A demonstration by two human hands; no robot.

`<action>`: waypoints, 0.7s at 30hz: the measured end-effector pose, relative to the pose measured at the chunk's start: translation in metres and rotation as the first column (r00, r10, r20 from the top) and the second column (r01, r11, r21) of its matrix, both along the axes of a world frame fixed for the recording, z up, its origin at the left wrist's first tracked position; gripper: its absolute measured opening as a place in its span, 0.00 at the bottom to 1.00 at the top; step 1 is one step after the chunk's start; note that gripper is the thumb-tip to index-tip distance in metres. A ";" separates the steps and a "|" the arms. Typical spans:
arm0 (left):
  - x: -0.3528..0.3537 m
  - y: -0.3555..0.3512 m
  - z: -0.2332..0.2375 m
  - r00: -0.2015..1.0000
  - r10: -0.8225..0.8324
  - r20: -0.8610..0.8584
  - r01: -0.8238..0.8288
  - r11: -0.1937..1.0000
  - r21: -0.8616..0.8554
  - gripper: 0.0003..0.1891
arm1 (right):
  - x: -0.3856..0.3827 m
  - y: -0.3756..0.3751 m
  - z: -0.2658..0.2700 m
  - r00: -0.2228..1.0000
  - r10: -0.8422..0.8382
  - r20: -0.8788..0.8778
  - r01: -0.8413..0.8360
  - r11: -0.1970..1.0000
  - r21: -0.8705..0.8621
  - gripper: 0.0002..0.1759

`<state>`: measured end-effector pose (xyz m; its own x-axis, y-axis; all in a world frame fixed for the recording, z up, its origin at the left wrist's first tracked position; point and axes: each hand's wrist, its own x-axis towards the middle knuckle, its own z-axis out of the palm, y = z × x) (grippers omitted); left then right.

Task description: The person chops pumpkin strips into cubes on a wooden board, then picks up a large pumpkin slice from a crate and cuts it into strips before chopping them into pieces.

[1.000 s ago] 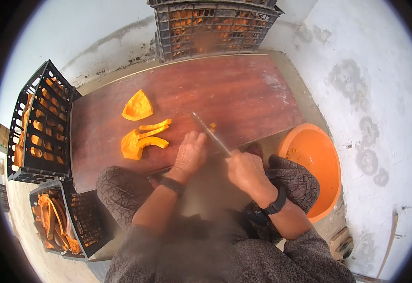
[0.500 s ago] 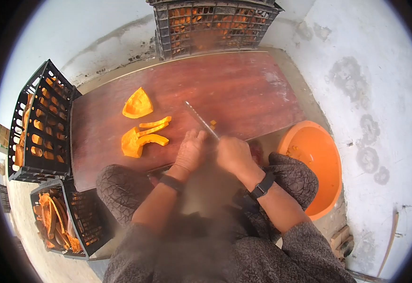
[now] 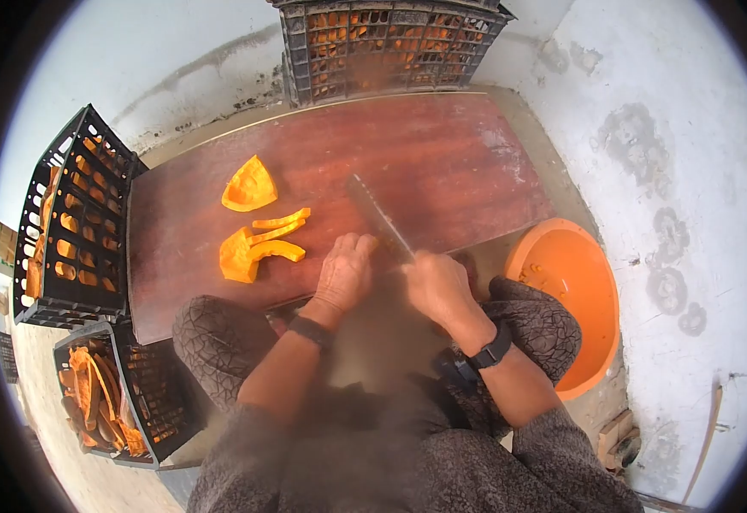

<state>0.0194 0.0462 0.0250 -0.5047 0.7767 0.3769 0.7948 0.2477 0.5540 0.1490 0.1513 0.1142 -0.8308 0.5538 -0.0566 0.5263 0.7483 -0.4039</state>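
My right hand (image 3: 442, 289) is closed around the handle of a knife (image 3: 380, 215), whose broad blade slants up and left over the red-brown board (image 3: 442, 145). Close beside the blade, my left hand (image 3: 346, 272) rests at the board's near edge. Its fingers are curled together, and whatever they press on is hidden under them. Left of that hand lie cut pumpkin slices (image 3: 277, 249) next to a thicker pumpkin chunk (image 3: 236, 258). Farther back sits a pumpkin wedge (image 3: 251, 188).
An orange basin (image 3: 591, 316) with a few small bits inside stands at the right. Behind the board is a black crate (image 3: 390, 51) of orange pieces. Another crate (image 3: 74, 222) stands at the left, and a lower one (image 3: 164, 393) holds peelings (image 3: 100, 398). A white wall (image 3: 681, 171) borders the right.
The knife and my right hand have shifted slightly right, and the blade now shows more of its flat side. Small orange cubes beside the blade are no longer visible. My left hand has barely moved.
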 end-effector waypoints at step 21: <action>-0.004 0.004 -0.009 0.999 -0.001 0.044 0.004 0.998 -0.057 0.14 | -0.009 -0.007 -0.012 0.982 0.119 0.146 -0.129 0.990 0.060 0.06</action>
<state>0.0157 0.0499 0.0164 -0.5180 0.7975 0.3093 0.7705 0.2780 0.5737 0.1403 0.1442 0.1022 -0.8796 0.4535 -0.1435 0.4757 0.8349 -0.2769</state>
